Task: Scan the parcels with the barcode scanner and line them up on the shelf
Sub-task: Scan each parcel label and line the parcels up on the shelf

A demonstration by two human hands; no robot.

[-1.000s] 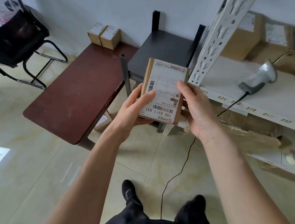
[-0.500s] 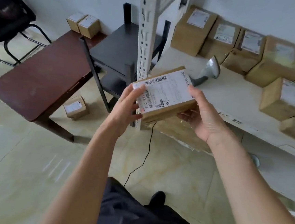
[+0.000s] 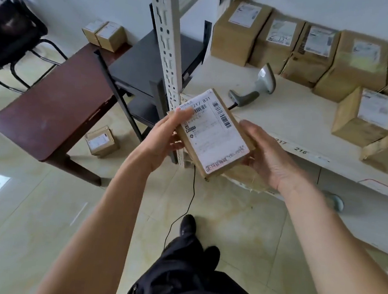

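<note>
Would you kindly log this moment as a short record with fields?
held item: parcel, label up, gripped by left hand and right hand
scanner: lying on the shelf, untouched
shelf stock: boxes in a row along the wall, more at the right
waiting: two boxes on the brown table, one box on the floor

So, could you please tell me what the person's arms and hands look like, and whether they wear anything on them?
Both forearms are bare as far as the frame shows: no sleeves in view. The left hand and right hand wear no gloves, and no rings, watch or wristband show.
</note>
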